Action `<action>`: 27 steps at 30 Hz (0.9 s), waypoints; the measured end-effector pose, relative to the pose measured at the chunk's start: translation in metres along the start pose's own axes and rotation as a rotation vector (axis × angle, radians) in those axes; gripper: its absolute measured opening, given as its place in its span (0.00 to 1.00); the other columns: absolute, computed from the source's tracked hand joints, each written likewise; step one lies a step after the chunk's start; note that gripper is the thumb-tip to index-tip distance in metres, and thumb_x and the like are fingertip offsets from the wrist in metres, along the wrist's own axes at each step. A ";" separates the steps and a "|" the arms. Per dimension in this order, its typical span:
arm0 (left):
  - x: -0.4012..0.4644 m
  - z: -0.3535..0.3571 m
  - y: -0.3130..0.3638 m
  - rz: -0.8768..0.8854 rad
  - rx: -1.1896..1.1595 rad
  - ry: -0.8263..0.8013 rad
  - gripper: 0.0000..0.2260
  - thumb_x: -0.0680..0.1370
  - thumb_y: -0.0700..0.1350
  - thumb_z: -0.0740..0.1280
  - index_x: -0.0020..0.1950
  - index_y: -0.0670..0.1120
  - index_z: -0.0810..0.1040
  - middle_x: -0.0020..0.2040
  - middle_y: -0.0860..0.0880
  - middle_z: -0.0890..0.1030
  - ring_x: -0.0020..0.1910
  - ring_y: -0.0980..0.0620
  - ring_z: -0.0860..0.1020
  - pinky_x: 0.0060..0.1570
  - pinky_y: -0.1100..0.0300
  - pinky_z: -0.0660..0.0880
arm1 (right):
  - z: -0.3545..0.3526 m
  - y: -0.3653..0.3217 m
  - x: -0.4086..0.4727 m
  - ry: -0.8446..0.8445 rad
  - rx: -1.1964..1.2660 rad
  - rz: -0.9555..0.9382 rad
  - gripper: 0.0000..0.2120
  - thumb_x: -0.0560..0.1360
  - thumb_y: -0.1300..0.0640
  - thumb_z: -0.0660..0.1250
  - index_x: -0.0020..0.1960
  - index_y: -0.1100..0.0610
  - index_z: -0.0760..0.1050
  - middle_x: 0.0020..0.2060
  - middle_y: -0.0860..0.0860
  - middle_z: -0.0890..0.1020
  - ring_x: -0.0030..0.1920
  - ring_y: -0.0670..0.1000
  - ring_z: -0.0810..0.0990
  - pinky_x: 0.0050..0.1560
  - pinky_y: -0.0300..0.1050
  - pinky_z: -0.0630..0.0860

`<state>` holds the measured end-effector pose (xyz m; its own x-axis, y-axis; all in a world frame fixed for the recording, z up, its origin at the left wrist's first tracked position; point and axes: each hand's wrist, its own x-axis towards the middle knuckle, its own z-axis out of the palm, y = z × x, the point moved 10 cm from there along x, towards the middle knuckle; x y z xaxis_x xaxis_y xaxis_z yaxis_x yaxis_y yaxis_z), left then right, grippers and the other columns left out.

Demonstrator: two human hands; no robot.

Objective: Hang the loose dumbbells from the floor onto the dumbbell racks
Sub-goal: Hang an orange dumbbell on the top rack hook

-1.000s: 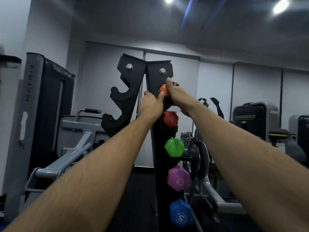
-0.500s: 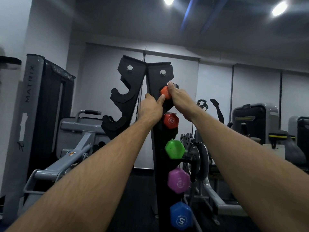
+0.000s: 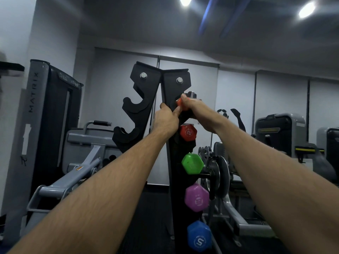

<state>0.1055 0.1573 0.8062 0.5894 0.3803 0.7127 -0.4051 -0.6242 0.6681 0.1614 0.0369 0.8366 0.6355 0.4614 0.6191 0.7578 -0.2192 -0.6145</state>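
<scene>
Orange dumbbell (image 3: 180, 104) sits clamped in the right hand (image 3: 197, 111) at the rack (image 3: 176, 85) top hook while the left hand (image 3: 166, 119), fingers curled, steadies it — ease it fully into the cradle before letting go.

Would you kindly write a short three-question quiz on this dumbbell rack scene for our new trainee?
1. True or false: both hands are at the orange dumbbell near the top of the rack.
2. Which dumbbell hangs lowest on the rack's right side? A green B purple C blue
3. Fill in: the number printed on the red dumbbell is ___.

Key:
1. True: the left hand and right hand both reach it.
2. C: the blue dumbbell sits below the purple dumbbell and the green dumbbell.
3. 2
</scene>
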 end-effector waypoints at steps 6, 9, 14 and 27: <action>0.001 -0.001 0.001 -0.035 0.013 0.028 0.25 0.85 0.58 0.59 0.71 0.39 0.69 0.62 0.41 0.79 0.59 0.43 0.79 0.49 0.51 0.75 | -0.001 -0.008 0.000 0.038 -0.053 -0.028 0.27 0.83 0.40 0.57 0.63 0.61 0.79 0.51 0.49 0.83 0.50 0.40 0.80 0.45 0.33 0.69; 0.001 -0.001 0.000 -0.039 0.033 0.034 0.24 0.85 0.58 0.59 0.70 0.39 0.69 0.61 0.41 0.79 0.58 0.42 0.80 0.50 0.49 0.77 | -0.002 -0.005 0.007 0.037 -0.092 -0.018 0.27 0.83 0.39 0.57 0.63 0.61 0.79 0.53 0.51 0.84 0.49 0.40 0.80 0.42 0.31 0.69; 0.000 -0.001 -0.001 -0.035 0.033 0.035 0.23 0.84 0.58 0.60 0.69 0.40 0.70 0.60 0.41 0.79 0.57 0.42 0.80 0.56 0.43 0.80 | -0.001 -0.004 0.008 -0.012 -0.094 0.029 0.26 0.82 0.40 0.60 0.60 0.62 0.80 0.52 0.53 0.85 0.52 0.45 0.83 0.51 0.36 0.72; 0.002 -0.002 -0.002 -0.006 0.030 0.027 0.20 0.85 0.55 0.61 0.69 0.41 0.71 0.61 0.42 0.79 0.58 0.42 0.80 0.56 0.47 0.79 | -0.005 -0.014 0.001 0.093 -0.202 -0.152 0.26 0.83 0.41 0.60 0.54 0.64 0.80 0.49 0.61 0.85 0.50 0.54 0.84 0.52 0.45 0.79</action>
<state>0.1066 0.1609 0.8066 0.5724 0.4026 0.7143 -0.3802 -0.6415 0.6662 0.1524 0.0360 0.8489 0.5157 0.4233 0.7448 0.8539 -0.3250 -0.4065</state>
